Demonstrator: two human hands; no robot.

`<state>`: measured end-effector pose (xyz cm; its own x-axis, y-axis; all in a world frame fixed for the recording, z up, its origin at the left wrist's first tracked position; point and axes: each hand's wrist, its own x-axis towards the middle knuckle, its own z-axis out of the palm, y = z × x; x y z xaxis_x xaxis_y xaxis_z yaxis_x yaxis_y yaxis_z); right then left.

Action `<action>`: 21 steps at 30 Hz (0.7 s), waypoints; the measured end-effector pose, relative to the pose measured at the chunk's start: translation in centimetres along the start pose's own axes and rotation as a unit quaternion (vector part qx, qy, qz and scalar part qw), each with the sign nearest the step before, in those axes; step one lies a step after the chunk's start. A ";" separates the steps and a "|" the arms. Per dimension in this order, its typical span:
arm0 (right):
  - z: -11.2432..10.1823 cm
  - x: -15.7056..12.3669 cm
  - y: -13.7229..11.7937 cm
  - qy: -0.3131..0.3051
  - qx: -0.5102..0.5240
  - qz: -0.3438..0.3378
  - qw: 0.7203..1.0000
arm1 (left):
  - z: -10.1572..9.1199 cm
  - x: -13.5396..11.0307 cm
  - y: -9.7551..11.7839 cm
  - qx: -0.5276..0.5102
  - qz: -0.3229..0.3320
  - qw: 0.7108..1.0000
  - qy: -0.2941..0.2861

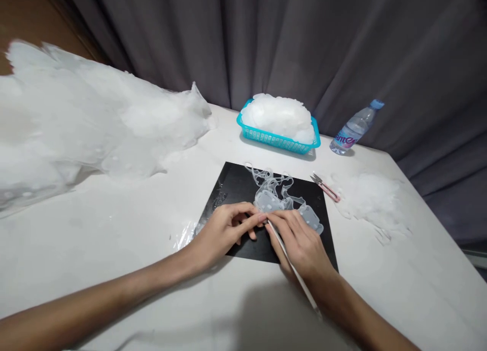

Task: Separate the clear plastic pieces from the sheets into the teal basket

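Observation:
My left hand is closed, its thumb and forefinger pinched at the near edge of a translucent, soft-looking plastic piece with pale dots. Between the fingers of my right hand runs a thin white stick-like tool, its upper tip close to my left fingertips. Both hands meet over a black mat. A second translucent piece lies beyond my right knuckles. Loose, stringy trimmings curl above the pieces. What exactly sits between the fingertips is partly hidden.
Behind the mat stands a turquoise basket heaped with white translucent pieces. Pink-handled thread snips lie at the mat's right edge, near a pile of trimmings. A water bottle stands behind. A big whitish heap covers the left.

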<state>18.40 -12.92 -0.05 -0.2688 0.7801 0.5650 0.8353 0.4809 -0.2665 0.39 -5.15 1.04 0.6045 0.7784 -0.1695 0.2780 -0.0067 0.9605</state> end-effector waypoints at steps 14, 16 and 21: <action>-4.4 2.4 9.1 0.090 0.184 0.323 0.924 | -2.3 0.9 -0.1 0.018 -0.040 0.999 0.020; -3.7 2.1 6.2 0.070 0.182 0.267 0.944 | -2.3 0.5 0.2 0.056 -0.044 0.996 0.056; -2.4 1.0 0.2 -0.030 0.258 0.125 0.957 | -2.0 0.4 1.2 -0.068 -0.023 0.997 -0.033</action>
<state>19.45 -13.00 2.40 -0.1311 0.9107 0.3918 0.5323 0.3981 -0.7471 -0.54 -3.58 2.54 0.6425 0.7330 -0.2234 0.2057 0.1158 0.9717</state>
